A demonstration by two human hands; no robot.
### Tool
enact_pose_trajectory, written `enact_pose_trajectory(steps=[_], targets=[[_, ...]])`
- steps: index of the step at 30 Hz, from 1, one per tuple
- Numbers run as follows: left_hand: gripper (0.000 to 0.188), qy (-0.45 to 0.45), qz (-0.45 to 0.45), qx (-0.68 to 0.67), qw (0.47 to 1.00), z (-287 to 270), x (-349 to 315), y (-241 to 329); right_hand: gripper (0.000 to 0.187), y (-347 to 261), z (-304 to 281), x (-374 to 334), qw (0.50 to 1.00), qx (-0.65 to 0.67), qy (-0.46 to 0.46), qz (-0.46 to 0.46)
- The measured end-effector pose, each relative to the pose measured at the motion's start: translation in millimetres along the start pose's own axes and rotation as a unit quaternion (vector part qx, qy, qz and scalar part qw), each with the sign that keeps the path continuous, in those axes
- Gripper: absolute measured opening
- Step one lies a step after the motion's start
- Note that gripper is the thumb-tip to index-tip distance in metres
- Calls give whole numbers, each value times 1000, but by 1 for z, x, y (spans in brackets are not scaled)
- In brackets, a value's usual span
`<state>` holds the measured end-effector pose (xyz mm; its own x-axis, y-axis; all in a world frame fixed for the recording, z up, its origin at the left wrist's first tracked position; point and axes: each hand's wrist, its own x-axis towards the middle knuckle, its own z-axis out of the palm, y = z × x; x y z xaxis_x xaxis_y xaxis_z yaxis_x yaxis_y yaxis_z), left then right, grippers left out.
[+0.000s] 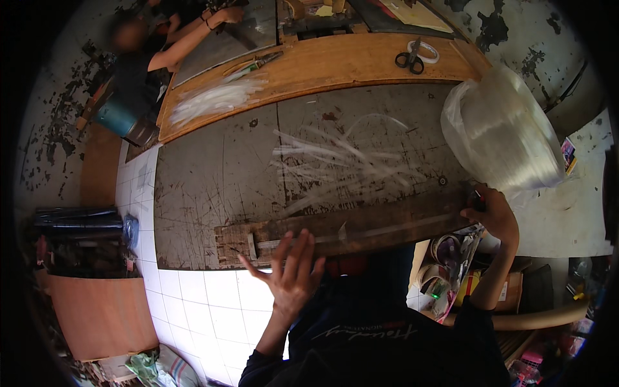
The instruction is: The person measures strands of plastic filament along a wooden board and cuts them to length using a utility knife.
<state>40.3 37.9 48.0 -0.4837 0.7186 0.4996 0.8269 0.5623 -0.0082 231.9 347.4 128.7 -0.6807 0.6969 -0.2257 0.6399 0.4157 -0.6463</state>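
A long, dark wooden board (387,224) lies along the near edge of the worn grey tabletop (213,168). On it runs a thin translucent strip (400,228), its left end close to a small upright wooden stop (252,246). My left hand (293,277) rests with spread fingers on the board's near side, over the strip. At the board's right end my right hand (498,216) is closed round a small black-and-red tool (478,200); the fingers hide most of it, so its kind is unclear. Several loose translucent strips (342,158) lie scattered beyond the board.
A large plastic-wrapped coil of clear strip (503,132) stands at the right. On the raised wooden ledge (335,62) are black scissors (411,59), a white tape roll (431,53) and a strip bundle (213,100). Another person (138,64) works at far left, near a teal bucket (115,117).
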Motion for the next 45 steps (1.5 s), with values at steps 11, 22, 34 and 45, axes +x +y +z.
enact_pose_trajectory(steps=[11, 22, 34, 45], targets=[[65, -103, 145, -163, 971, 9, 42, 76, 33, 7, 3, 0, 1000, 22, 7, -17], [43, -15, 213, -139, 967, 17, 43, 82, 38, -6, 11, -14, 994, -17, 109, 17], [43, 10, 204, -172, 964, 26, 46, 80, 37, -47, 85, -81, 998, -49, 39, -5], [42, 27, 201, -129, 971, 29, 42, 85, 35, -60, 103, -76, 997, 3, -47, 65]])
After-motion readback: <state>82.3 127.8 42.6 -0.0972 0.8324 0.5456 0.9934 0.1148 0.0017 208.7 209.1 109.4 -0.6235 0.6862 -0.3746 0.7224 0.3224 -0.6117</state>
